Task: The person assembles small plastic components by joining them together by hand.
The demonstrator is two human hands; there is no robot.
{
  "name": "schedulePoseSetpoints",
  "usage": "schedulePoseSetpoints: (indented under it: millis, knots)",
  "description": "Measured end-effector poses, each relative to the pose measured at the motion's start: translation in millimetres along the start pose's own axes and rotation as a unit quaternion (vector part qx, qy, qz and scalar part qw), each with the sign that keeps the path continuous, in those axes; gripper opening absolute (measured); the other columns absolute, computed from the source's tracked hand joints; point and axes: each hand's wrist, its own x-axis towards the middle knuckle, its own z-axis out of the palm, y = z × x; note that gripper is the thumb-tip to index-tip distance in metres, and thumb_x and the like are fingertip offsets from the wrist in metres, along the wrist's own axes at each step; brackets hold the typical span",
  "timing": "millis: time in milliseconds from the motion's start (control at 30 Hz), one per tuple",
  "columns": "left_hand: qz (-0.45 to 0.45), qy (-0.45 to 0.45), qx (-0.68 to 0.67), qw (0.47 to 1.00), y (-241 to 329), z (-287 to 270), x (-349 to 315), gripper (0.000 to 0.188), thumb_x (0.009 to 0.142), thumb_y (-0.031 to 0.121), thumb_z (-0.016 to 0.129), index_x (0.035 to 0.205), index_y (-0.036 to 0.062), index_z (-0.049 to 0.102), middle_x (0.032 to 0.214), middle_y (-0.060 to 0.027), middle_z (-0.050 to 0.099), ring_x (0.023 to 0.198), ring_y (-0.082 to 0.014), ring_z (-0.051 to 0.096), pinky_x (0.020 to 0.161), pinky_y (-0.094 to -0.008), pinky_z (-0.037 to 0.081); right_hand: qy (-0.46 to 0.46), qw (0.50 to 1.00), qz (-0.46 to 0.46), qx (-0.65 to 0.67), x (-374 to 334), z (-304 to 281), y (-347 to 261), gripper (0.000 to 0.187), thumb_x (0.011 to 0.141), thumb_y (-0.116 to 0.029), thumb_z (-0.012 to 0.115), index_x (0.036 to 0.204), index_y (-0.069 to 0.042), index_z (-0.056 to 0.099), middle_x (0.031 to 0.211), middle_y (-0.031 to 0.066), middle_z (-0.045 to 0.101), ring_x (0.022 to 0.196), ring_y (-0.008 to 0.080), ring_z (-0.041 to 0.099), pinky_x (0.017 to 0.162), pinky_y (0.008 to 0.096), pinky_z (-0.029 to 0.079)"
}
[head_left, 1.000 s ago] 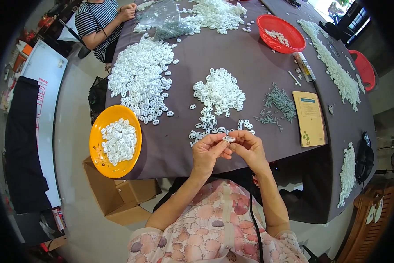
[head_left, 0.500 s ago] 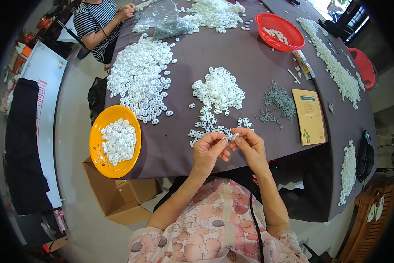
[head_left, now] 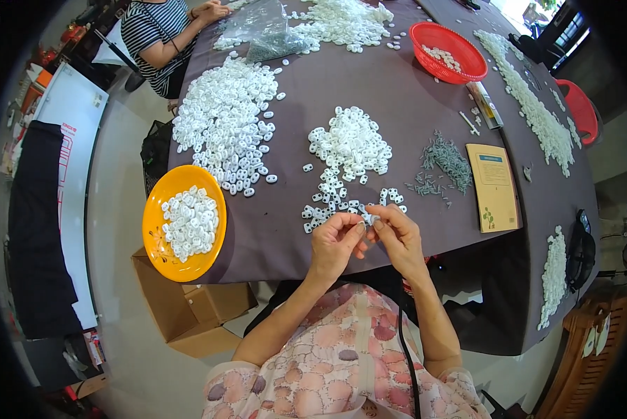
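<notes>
My left hand [head_left: 336, 246] and my right hand [head_left: 400, 243] meet over the table's near edge, fingers pinched. A small white plastic piece [head_left: 369, 219] shows at my right fingertips. My left thumb and forefinger are pressed together beside it; what they hold is too small to make out. Just beyond my hands lie loose white two-holed pieces [head_left: 332, 190], trailing from a heaped pile of white pieces [head_left: 350, 140]. To the right is a pile of small grey pegs [head_left: 447, 160].
An orange plate [head_left: 158, 262] of white pieces overhangs the table's left edge, near a large pile of white oval pieces [head_left: 223, 119]. A yellow booklet [head_left: 493, 188] and a red basket [head_left: 425, 61] are on the right. Another person [head_left: 161, 42] sits at the far left.
My hands stay together with small finger movements, and the white piece between them has turned slightly. The other person's hands have shifted to the right.
</notes>
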Motion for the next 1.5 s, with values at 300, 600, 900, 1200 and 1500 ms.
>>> schedulePoseSetpoints:
  millis: [300,600,900,1200,1500]
  knots:
    - [-0.017,0.006,0.028,0.999,-6,-2,1,0.008,0.088,0.007,0.058,0.092,0.0002,0.060,0.072,-0.0015,0.061,0.057,-0.0054,0.056,0.047,-0.0186,0.046,0.001,0.998,-0.003,-0.067,-1,-1,0,0.022,0.086,0.000,0.051,0.105,-0.001,0.063,0.075,0.0030,0.051,0.066,0.0094,0.053,0.057,0.0233,0.041]
    - [-0.020,0.011,0.012,1.000,-12,-6,3,0.010,0.087,0.008,0.061,0.094,0.0007,0.063,0.074,-0.0008,0.063,0.058,-0.0049,0.058,0.048,-0.0176,0.047,-0.001,0.991,-0.051,-0.124,1,1,-4,0.023,0.082,0.002,0.054,0.103,-0.001,0.063,0.076,0.0046,0.054,0.067,0.0118,0.052,0.058,0.0246,0.041]
    - [-0.028,0.034,-0.006,0.999,-12,-7,5,0.010,0.085,0.007,0.064,0.092,-0.0002,0.065,0.076,-0.0047,0.066,0.058,-0.0075,0.061,0.049,-0.0185,0.049,0.006,0.999,0.025,0.038,-4,3,22,0.022,0.085,0.004,0.057,0.106,-0.001,0.062,0.085,0.0001,0.058,0.079,0.0051,0.055,0.064,0.0200,0.044]
    - [-0.024,0.028,-0.026,0.999,-18,-5,1,0.013,0.086,0.006,0.061,0.096,-0.0012,0.065,0.076,-0.0073,0.066,0.054,-0.0087,0.061,0.044,-0.0190,0.049,0.014,0.993,0.019,0.118,-10,4,29,0.033,0.084,0.010,0.055,0.113,-0.002,0.061,0.093,-0.0003,0.058,0.084,0.0056,0.055,0.067,0.0185,0.044]
    - [-0.018,0.023,0.140,0.990,-16,-2,-5,0.014,0.086,0.005,0.058,0.098,0.0010,0.064,0.073,-0.0031,0.062,0.048,-0.0048,0.053,0.039,-0.0191,0.041,0.031,0.981,-0.007,-0.190,-13,1,17,0.020,0.078,0.004,0.060,0.097,-0.002,0.061,0.079,0.0039,0.058,0.065,0.0109,0.057,0.061,0.0250,0.046]
